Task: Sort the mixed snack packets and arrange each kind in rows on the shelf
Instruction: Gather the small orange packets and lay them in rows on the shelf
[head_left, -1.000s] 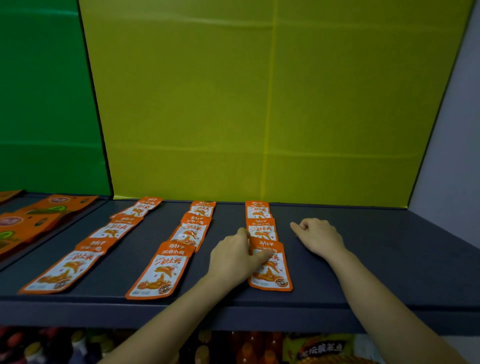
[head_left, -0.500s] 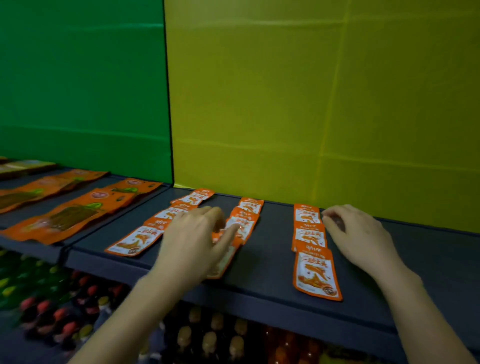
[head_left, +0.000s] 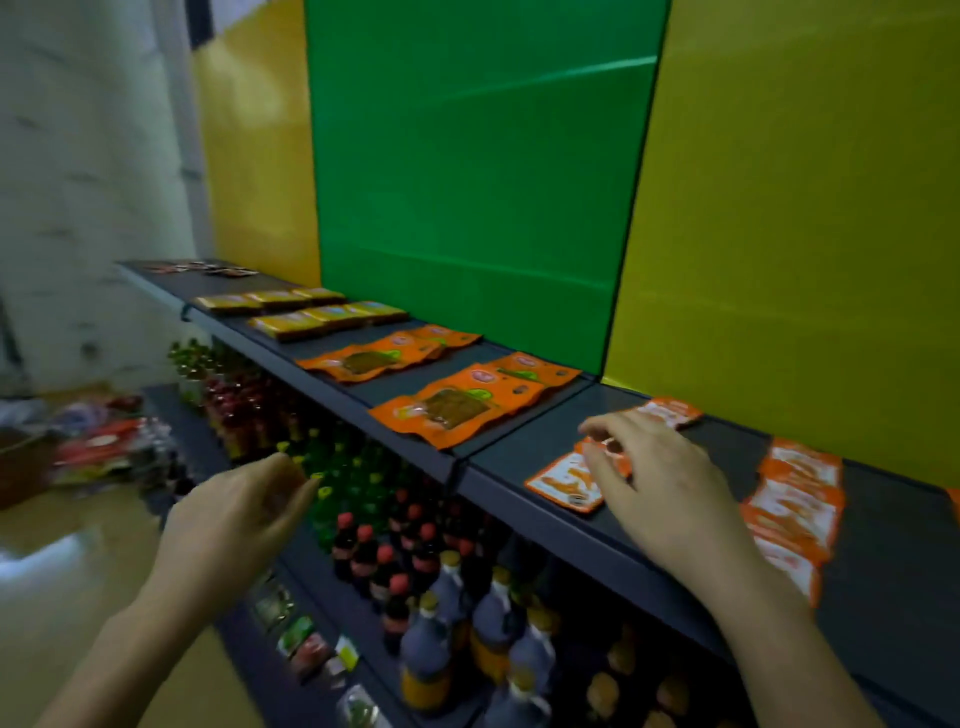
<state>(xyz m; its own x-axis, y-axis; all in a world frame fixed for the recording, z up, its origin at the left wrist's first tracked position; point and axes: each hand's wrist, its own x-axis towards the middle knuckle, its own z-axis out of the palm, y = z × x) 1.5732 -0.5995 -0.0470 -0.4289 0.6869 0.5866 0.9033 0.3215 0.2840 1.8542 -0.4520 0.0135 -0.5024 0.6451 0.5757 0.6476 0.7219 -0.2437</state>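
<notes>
- Right hand (head_left: 660, 488) hangs over the row of small packets (head_left: 670, 410) nearest the left end of this shelf (head_left: 893, 597) section. Fingers bent over the front packet (head_left: 563, 483). Motion blur; cannot tell whether it pinches the packet or only touches it.
- Left hand (head_left: 234, 525) is off the shelf, in the air out beyond the front edge. Fingers loosely curled, nothing in them.
- Risk: the front packet lies close to the front edge. A backward drag by the right hand would likely tip it over onto the bottles (head_left: 415, 545) below.
- Risk: the right wrist crosses the front edge just beside the second row (head_left: 795, 499). A sideways sweep could skew that row.
- Risk: gaze is turned left, towards a blurred pile (head_left: 104, 441) well off the shelf. The right hand is at the edge of view, so a slip there may go unnoticed.
- Risk: big packets (head_left: 467, 405) sit just across the section joint. A small packet nudged left would mix the kinds.
- Yellow packets (head_left: 322, 317) lie in two rows further along towards the left end.
- Versus half a second ago: view swung hard left.
- Left hand was over the middle row's front packet; it has come off the shelf.
- Right hand was beside the right row near the back edge; now it is over the left row.
- Rows look unmoved.
</notes>
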